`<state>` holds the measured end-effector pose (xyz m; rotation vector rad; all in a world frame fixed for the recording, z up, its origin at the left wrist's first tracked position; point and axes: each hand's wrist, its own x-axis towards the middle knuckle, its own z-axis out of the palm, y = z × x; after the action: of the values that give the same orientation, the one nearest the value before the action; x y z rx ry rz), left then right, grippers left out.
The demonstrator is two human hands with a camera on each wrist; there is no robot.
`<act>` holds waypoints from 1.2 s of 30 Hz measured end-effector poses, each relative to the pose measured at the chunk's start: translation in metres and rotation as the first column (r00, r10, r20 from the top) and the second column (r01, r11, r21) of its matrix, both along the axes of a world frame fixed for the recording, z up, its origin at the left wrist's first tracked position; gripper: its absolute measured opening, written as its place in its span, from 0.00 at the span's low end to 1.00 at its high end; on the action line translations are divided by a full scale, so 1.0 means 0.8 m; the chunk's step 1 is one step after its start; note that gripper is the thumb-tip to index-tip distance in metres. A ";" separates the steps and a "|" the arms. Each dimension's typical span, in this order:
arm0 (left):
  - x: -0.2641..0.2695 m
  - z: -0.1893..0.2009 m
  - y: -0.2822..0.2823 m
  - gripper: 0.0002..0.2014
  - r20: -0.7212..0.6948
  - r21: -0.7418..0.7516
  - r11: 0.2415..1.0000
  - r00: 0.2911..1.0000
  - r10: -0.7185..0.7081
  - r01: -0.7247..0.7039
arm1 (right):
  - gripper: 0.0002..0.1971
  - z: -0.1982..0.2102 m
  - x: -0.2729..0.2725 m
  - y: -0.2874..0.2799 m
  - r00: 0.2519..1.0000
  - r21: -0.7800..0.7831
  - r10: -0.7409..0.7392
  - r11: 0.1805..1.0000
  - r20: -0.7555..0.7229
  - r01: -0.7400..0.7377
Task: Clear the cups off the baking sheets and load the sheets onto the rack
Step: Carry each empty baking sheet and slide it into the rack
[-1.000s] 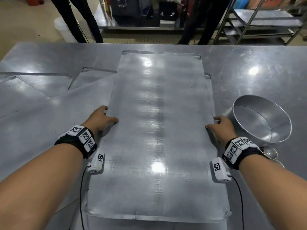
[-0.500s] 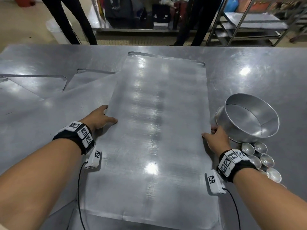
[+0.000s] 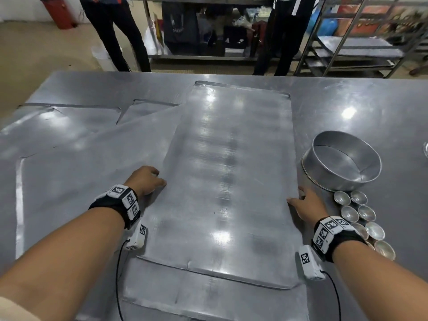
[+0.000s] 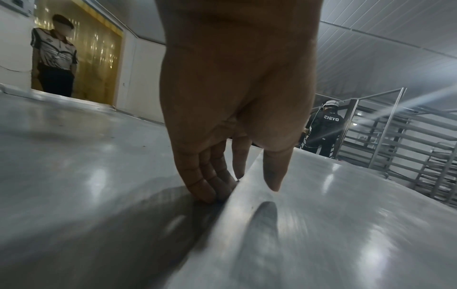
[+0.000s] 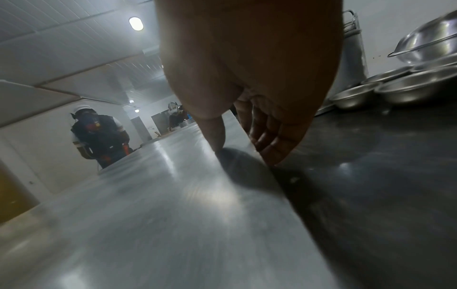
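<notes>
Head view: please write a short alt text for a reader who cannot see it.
Both hands, left hand and right hand, grip the long edges of an empty baking sheet on a steel table; small metal cups sit to its right.

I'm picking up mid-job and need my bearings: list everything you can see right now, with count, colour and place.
Top baking sheet: one, silver, table centre, gripped at both long edges.
Other baking sheets: several, silver, under and left of it; count unclear.
Round cake pan: one, silver, right of the sheet.
Small cups: about nine showing, silver, clustered near the pan.
Table: one, steel.
Rack: one, steel, far right.
Bystanders: two, dark trousers, beyond the table.
Left hand: on the sheet's left edge.
Right hand: on the right edge.
</notes>
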<state>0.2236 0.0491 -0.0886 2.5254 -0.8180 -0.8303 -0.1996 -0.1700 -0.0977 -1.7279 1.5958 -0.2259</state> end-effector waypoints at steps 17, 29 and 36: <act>-0.156 0.010 0.091 0.36 -0.073 -0.088 0.989 0.991 0.113 -0.119 | 0.24 0.014 -0.113 0.042 0.980 0.038 0.194 0.980 -0.035 -0.193; -0.382 0.021 0.152 0.43 0.168 0.009 0.953 0.939 -0.301 0.304 | 0.39 0.008 -0.178 0.182 0.711 -0.127 0.689 0.699 -0.141 -0.703; -0.433 -0.003 0.188 0.41 0.356 0.190 0.908 0.836 -0.418 0.373 | 0.39 -0.006 -0.195 0.206 0.564 -0.198 0.777 0.528 -0.280 -0.826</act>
<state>-0.1228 0.1992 -0.0911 2.7064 -1.5060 -0.4936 -0.3554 -0.0053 -0.1028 -2.6107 0.6881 0.1491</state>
